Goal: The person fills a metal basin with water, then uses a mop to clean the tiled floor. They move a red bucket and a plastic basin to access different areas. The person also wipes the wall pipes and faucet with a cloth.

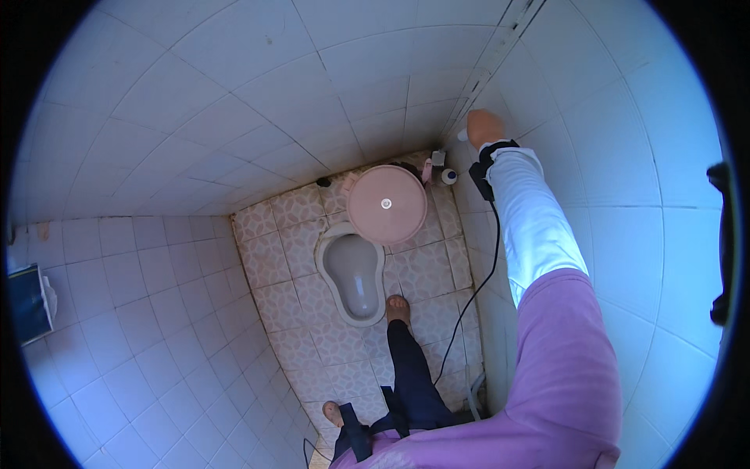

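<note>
My right hand point(485, 127) reaches out to the tiled wall at the upper right, close to the corner. Beside its fingers a small white thing point(462, 135) shows; whether the hand grips it cannot be told. A black strap with a small box point(481, 182) and a cable is around that wrist. My left hand is out of view. Below, on the patterned floor, lies a squat toilet point(354, 275), with a round pink lid point(387, 217) at its far end, overlapping its rim.
A white bottle point(449, 176) and a pink thing point(427, 171) stand in the far corner. A tissue pack point(30, 305) hangs on the left wall. A pale hose point(470, 393) lies along the right wall, near my legs. The black cable point(476, 293) hangs beside my right arm.
</note>
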Motion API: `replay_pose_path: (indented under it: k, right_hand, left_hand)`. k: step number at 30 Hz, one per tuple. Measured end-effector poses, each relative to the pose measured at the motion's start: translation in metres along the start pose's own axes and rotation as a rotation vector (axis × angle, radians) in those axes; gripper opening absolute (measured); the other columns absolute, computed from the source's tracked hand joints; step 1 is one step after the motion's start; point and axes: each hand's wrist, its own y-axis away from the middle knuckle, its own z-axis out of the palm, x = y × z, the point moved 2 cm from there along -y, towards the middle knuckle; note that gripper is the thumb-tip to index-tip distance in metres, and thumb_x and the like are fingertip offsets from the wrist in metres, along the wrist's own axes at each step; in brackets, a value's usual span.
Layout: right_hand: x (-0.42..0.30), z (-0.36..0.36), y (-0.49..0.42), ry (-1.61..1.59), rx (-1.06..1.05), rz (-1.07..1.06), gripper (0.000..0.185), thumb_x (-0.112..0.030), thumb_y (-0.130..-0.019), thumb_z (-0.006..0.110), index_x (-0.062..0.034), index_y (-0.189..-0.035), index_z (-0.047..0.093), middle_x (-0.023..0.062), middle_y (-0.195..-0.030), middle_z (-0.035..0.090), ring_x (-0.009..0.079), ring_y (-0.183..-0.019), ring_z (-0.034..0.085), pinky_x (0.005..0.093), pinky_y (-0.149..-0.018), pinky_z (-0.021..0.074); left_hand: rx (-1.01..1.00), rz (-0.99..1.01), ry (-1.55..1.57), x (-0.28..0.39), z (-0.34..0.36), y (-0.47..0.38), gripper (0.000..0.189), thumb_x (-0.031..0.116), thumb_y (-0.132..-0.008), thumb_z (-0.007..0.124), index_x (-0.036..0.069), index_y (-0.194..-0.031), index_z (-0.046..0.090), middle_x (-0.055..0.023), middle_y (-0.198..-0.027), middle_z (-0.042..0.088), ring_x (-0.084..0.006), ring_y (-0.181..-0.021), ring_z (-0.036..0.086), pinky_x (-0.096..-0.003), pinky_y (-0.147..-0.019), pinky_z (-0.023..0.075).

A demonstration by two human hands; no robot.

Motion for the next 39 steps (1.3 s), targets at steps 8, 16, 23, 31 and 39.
replay_pose_path:
  k: [8,16,23,31,39]
  right_hand:
    - [0.063,0.027,-0.033,-0.106,0.238,0.014,0.02,-0.006,-0.081,0.049,-0.0039,-0.099,0.057,0.0176,-0.097,0.053,0.0347,-0.088,0.057,0.0396,-0.076,0.0482]
    - [0.071,0.071,-0.049,-0.255,0.421,0.054,0.032,-0.01,-0.086,0.038,-0.0108,-0.115,0.052,0.0208,-0.111,0.051,0.0362,-0.099,0.052,0.0451,-0.083,0.0437]
    - [0.075,0.134,-0.078,-0.619,0.276,0.164,0.053,-0.006,-0.073,0.056,0.0017,-0.123,0.042,0.0237,-0.115,0.05,0.038,-0.109,0.046,0.0414,-0.093,0.0371]
    - [-0.027,0.179,-0.039,-0.238,0.006,0.044,0.041,-0.014,-0.077,0.056,0.0017,-0.115,0.05,0.0203,-0.106,0.057,0.0356,-0.1,0.052,0.04,-0.086,0.042]
    - [-0.051,0.158,-0.041,-0.161,0.317,0.076,0.022,-0.013,-0.085,0.045,-0.0001,-0.098,0.057,0.0172,-0.09,0.059,0.0305,-0.083,0.057,0.0415,-0.077,0.0452]
  left_hand:
    - [0.023,0.022,-0.062,0.004,0.047,0.035,0.039,0.032,-0.082,0.061,0.005,-0.11,0.055,-0.0105,-0.102,0.061,-0.0225,-0.093,0.058,-0.0329,-0.084,0.0457]
    - [0.008,0.169,-0.251,-0.023,0.033,0.043,0.047,0.034,-0.08,0.064,0.006,-0.116,0.052,-0.0106,-0.105,0.06,-0.0235,-0.098,0.056,-0.0338,-0.088,0.0445]
    - [-0.007,-0.048,0.095,-0.012,0.001,0.069,0.023,0.03,-0.085,0.054,0.008,-0.081,0.059,-0.0041,-0.069,0.06,-0.0156,-0.062,0.055,-0.0268,-0.057,0.0459]
    - [-0.076,-0.192,0.268,-0.008,-0.153,0.032,0.019,0.022,-0.087,0.051,0.004,-0.085,0.056,-0.0093,-0.075,0.062,-0.02,-0.065,0.062,-0.0303,-0.052,0.0518]
    - [0.084,-0.176,0.106,-0.002,-0.119,0.077,0.022,0.023,-0.085,0.054,0.002,-0.09,0.056,-0.0099,-0.081,0.06,-0.021,-0.067,0.06,-0.0278,-0.057,0.0509]
